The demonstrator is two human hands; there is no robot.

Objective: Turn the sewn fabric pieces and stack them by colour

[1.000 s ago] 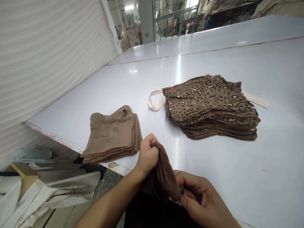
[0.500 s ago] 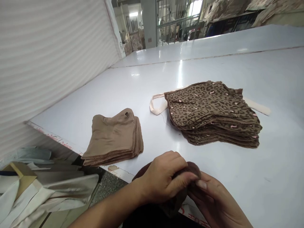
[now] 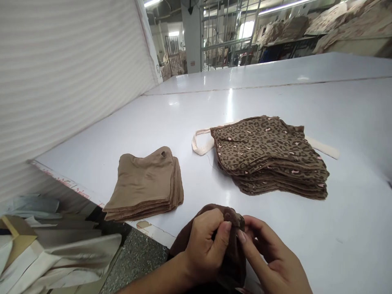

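Pinching a bunched brown cloth (image 3: pixel 232 261), the left grip (image 3: pixel 205 243) was closed on it above the desk's near edge, while the right grip (image 3: pixel 271 255) stood part open, fingertips against the cloth. On the glossy white desk (image 3: pixel 306 102) lay a plain tan stack (image 3: pixel 143 183) and a leopard-print stack (image 3: pixel 263 147), with a cream strap (image 3: pixel 200 143) beside it. A ribbed white wall (image 3: pixel 70 90) ran along the left; metal racks (image 3: pixel 226 36) and piled fabric (image 3: pixel 346 28) stood beyond.
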